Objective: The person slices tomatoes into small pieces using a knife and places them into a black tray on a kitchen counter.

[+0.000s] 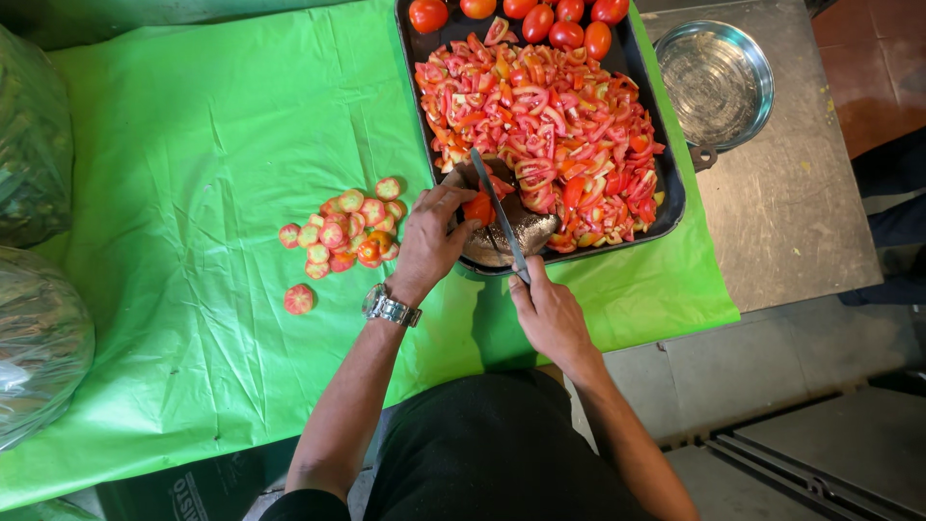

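At the far left, two large bags of clear plastic (pixel 39 338) lie on the green sheet (pixel 193 174). Next comes a small heap of cut tomato ends (pixel 342 236). The left hand (pixel 431 239), with a wristwatch (pixel 390 308), grasps a red tomato (pixel 478 207) at the near edge of the dark tray (pixel 675 193). The right hand (pixel 552 314) is clenched on a knife (pixel 498 212), its blade touching this tomato. Sliced tomatoes (pixel 550 125) fill the tray; a steel bowl (pixel 716 82) stands to the right.

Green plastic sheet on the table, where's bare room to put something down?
The green plastic sheet is bare between the pile of cut tomato ends and the clear plastic bags, and along its near edge. The black rectangular tray is crowded with chopped tomato.
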